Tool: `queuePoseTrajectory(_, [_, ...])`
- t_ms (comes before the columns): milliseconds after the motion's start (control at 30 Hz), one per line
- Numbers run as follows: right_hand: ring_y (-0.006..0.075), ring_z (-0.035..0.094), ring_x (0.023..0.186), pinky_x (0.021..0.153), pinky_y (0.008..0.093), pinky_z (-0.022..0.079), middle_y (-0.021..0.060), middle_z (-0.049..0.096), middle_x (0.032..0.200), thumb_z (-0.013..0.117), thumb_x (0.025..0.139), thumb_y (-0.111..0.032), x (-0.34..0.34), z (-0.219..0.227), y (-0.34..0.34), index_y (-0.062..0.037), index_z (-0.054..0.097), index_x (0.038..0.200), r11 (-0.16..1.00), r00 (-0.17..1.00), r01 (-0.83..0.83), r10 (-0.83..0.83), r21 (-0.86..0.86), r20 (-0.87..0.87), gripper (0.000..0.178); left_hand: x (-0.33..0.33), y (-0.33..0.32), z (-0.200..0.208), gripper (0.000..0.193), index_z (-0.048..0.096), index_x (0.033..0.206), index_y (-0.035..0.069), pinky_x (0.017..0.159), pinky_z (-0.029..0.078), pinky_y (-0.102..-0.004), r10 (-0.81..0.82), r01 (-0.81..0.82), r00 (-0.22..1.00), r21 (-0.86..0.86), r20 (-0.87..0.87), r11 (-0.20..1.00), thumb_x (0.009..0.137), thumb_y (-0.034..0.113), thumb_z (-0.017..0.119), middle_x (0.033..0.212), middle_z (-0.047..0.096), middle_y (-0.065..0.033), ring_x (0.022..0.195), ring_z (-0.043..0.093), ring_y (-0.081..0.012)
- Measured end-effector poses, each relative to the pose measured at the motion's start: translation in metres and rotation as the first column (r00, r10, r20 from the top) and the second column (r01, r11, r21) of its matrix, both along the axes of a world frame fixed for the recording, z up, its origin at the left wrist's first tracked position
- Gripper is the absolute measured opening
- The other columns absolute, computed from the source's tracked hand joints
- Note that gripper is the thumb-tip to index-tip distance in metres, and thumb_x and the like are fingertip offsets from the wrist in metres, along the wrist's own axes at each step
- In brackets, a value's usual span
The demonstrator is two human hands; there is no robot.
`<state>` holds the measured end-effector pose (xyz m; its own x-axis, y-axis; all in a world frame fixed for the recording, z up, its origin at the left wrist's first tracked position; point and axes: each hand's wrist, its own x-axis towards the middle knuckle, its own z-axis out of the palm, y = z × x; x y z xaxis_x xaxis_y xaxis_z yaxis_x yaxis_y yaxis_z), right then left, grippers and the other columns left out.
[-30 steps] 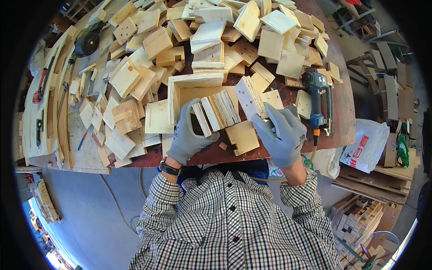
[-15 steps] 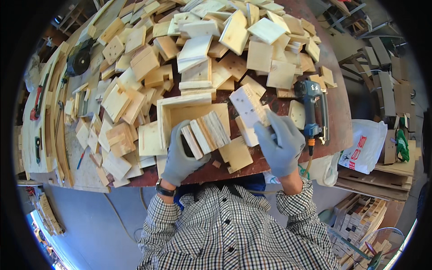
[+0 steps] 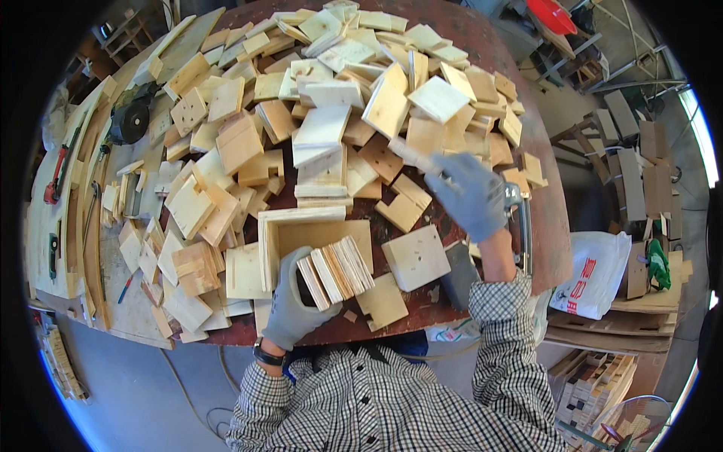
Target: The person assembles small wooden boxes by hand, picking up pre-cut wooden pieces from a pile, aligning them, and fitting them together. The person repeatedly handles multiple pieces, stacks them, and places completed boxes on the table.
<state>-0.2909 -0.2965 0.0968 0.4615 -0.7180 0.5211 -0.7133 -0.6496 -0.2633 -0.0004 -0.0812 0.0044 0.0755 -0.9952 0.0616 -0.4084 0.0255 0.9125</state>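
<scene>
My left hand (image 3: 290, 301), in a grey glove, is closed around a stack of thin wooden boards (image 3: 337, 273) held on edge. Behind the stack stands an open-sided box of wooden boards (image 3: 309, 216). Further right and raised, my gloved right hand (image 3: 471, 197) grips a wooden block (image 3: 413, 156), blurred and seen nearly edge-on. Under that hand lies a nail gun (image 3: 521, 218), mostly hidden by the hand and forearm. A pale square block with holes (image 3: 416, 258) rests between my hands, near a notched board (image 3: 382, 301).
A large heap of wooden blocks (image 3: 324, 139) covers the table's middle and far side. At the left lie a black tape-like reel (image 3: 130, 120), a red-handled tool (image 3: 56, 177) and long planks. A white plastic bag (image 3: 591, 275) sits beyond the table's right edge.
My right hand has lifted up and away with the wooden block, toward the heap and over the nail gun. The left hand still holds its stack. The whole view has shifted slightly.
</scene>
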Motion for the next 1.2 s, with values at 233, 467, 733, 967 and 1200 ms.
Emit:
queuePoseTrajectory(233, [0.0173,0.065,0.082,0.07,0.0372,0.051,0.0007,0.059,0.098,0.071,0.094,-0.034,0.008,-0.044,0.018,-0.0177,0.065,0.124,0.978,0.869,-0.121,0.022,-0.169,-0.494,0.035,0.0,0.003,-0.002,0.098,0.045,0.148,0.003,0.114,0.045,-0.0441,-0.001,0.002,0.999,-0.027,0.048,1.0,0.066,0.026,0.094,0.142,0.052,-0.0173,0.131,0.055,-0.0359])
queuePoseTrajectory(467, [0.0288,0.068,0.101,0.09,0.0454,0.053,0.01,0.067,0.112,0.074,0.093,-0.041,0.023,-0.016,0.001,-0.015,0.063,0.133,0.953,0.655,0.132,0.123,0.274,-0.745,0.049,0.0,0.005,0.0,0.103,0.044,0.15,0.003,0.114,0.046,-0.0472,0.0,0.001,1.0,-0.009,0.028,1.0,0.067,0.032,0.097,0.145,0.052,-0.021,0.135,0.053,-0.0402])
queuePoseTrajectory(733, [0.0409,0.056,0.129,0.109,0.0512,0.047,0.0213,0.051,0.151,0.08,0.084,-0.052,0.078,-0.01,-0.09,-0.0061,0.036,0.16,0.986,0.913,0.135,-0.084,0.101,-0.4,0.099,0.0,0.005,0.002,0.103,0.044,0.151,0.003,0.116,0.044,-0.0479,-0.009,0.009,1.0,-0.021,0.0,1.0,0.067,0.03,0.097,0.147,0.052,-0.0202,0.138,0.051,-0.0398])
queuePoseTrajectory(967, [0.0428,0.053,0.136,0.114,0.0503,0.044,0.0232,0.048,0.155,0.077,0.085,-0.045,0.078,-0.019,-0.113,-0.006,0.03,0.163,0.977,0.905,0.147,-0.07,0.155,-0.419,0.098,-0.001,0.004,-0.005,0.103,0.044,0.152,0.003,0.116,0.044,-0.0469,-0.004,0.002,0.999,-0.031,-0.034,1.0,0.068,0.03,0.097,0.146,0.053,-0.021,0.136,0.053,-0.0405])
queuePoseTrajectory(1200, [0.0317,0.062,0.123,0.103,0.0433,0.055,0.0215,0.056,0.141,0.086,0.079,-0.041,0.078,0.01,-0.084,-0.0066,0.035,0.16,0.987,0.998,-0.008,0.019,0.161,-0.063,0.101,0.0,0.001,-0.001,0.102,0.043,0.152,0.004,0.116,0.045,-0.0452,-0.011,0.011,1.0,-0.018,-0.018,1.0,0.066,0.025,0.094,0.144,0.051,-0.0186,0.135,0.053,-0.0366])
